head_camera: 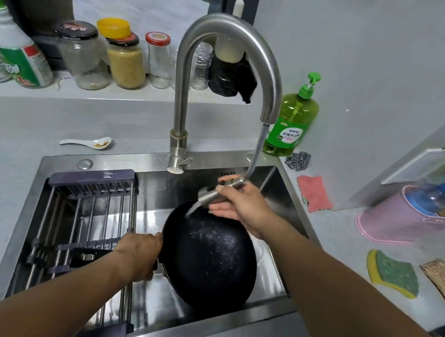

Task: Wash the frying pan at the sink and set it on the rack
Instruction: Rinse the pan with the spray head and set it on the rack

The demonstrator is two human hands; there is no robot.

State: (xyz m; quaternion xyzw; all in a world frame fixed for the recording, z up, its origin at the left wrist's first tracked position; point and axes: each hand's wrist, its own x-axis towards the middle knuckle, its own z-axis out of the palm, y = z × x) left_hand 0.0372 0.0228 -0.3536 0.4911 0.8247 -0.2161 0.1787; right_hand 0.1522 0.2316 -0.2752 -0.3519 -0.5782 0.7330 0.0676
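Note:
A black frying pan point(208, 257) is tilted in the steel sink point(283, 180), its dark underside facing me. My left hand point(139, 255) grips the pan at its left rim, where the black handle point(91, 257) joins it. My right hand point(239, 205) holds the pulled-out spray head point(219, 188) of the tap point(227, 59) just above the pan's far edge. Water sprays from the head onto the pan. The metal rack point(84, 222) spans the left half of the sink, with the pan's handle above it.
Jars point(125, 59) and bottles line the ledge behind the sink. A green dish soap bottle point(292, 120), a steel scourer point(297, 161), a pink cloth point(313, 193) and a green-yellow sponge point(394, 273) lie on the right counter. A pink basket point(391, 221) stands far right. A white spoon point(87, 141) lies behind the sink.

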